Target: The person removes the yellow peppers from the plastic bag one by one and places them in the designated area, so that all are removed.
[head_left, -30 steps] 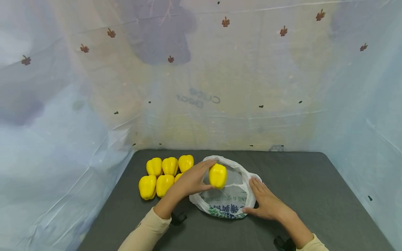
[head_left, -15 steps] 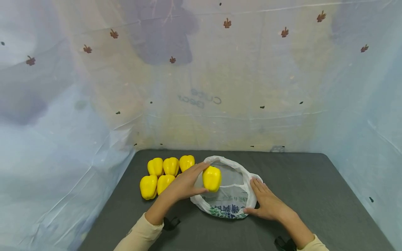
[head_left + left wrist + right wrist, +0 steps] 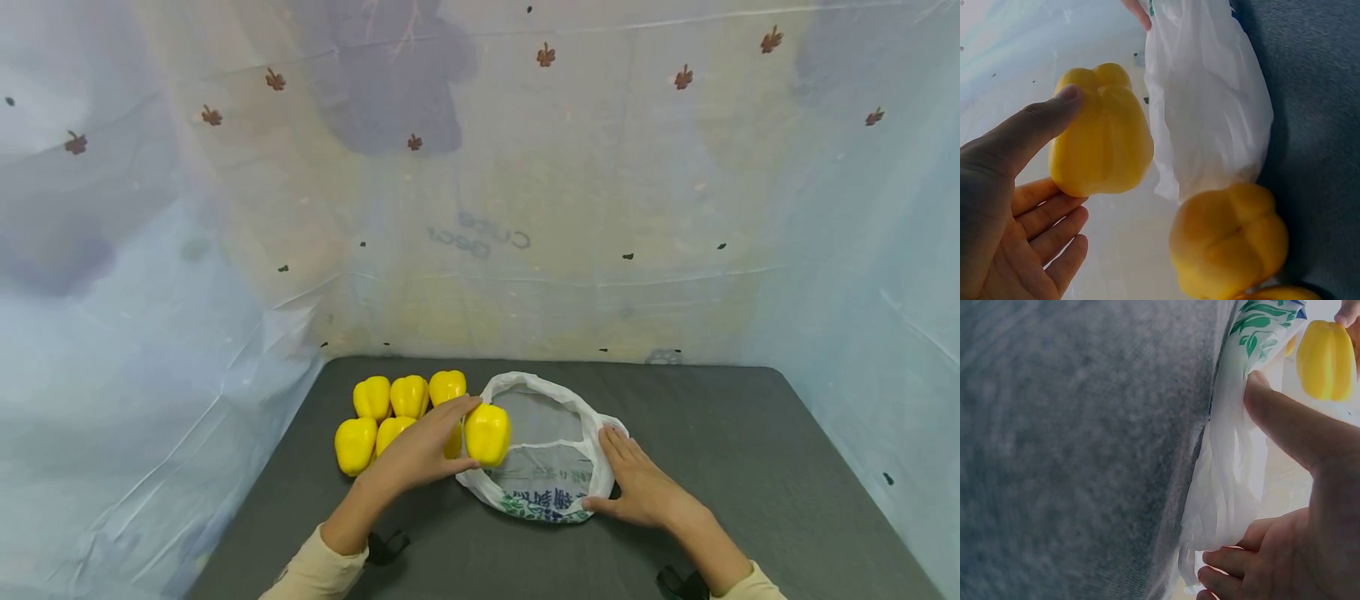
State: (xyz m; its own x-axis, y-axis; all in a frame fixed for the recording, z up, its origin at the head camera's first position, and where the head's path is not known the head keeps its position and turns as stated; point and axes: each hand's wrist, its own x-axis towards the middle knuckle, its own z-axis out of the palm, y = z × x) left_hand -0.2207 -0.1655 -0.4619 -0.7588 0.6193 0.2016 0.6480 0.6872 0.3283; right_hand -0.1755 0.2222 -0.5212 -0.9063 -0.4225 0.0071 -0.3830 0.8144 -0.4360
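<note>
A yellow bell pepper [image 3: 487, 435] is pinched between the thumb and fingers of my left hand [image 3: 420, 446], raised over the left rim of a white plastic bag [image 3: 536, 387]. In the left wrist view, the thumb presses the side of the held bell pepper [image 3: 1102, 134]. The bag stands on the table with its mouth wide open, showing green and blue print. My right hand [image 3: 643, 482] rests against the bag's right side, fingers extended and thumb at the near rim. In the right wrist view, the thumb [image 3: 1285, 419] touches the plastic.
Several more yellow bell peppers [image 3: 356, 447] sit in two rows left of the bag, one partly behind my left hand. Close to the bag's left wall is another bell pepper [image 3: 1229, 240]. The dark grey table [image 3: 720, 442] meets a patterned curtain [image 3: 585, 308] behind.
My left hand has carried the bell pepper leftward and slightly toward me, from above the bag's mouth to its left rim. My right hand keeps its place on the bag.
</note>
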